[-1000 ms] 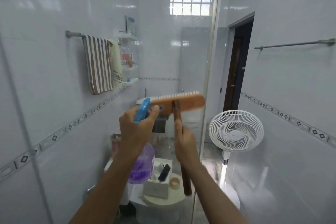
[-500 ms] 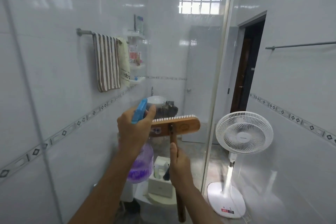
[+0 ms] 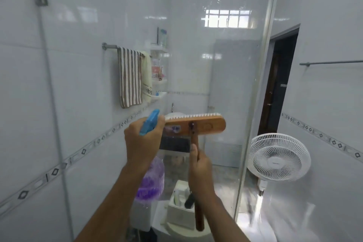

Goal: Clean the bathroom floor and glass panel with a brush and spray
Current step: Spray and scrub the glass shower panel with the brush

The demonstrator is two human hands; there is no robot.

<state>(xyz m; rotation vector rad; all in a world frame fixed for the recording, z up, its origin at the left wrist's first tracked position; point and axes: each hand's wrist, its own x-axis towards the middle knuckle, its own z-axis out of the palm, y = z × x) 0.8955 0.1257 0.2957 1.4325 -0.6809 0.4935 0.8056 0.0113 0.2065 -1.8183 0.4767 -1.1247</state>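
Nothing legible anywhere in the frame. Dark stitched characters low on the cream towel (image 3: 147, 76), left of centre, too blurred to read. Small sticker with purple print on the head of the brush (image 3: 206, 125), mid-frame, unreadable. Purple patterned label on the spray bottle (image 3: 152, 180), smeared. Tiny dark mark at the hub of the fan (image 3: 279, 160), lower right, too small to make out.

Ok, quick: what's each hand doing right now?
Left hand: grips the spray bottle at its blue trigger head.
Right hand: grips the brush by its wooden handle.
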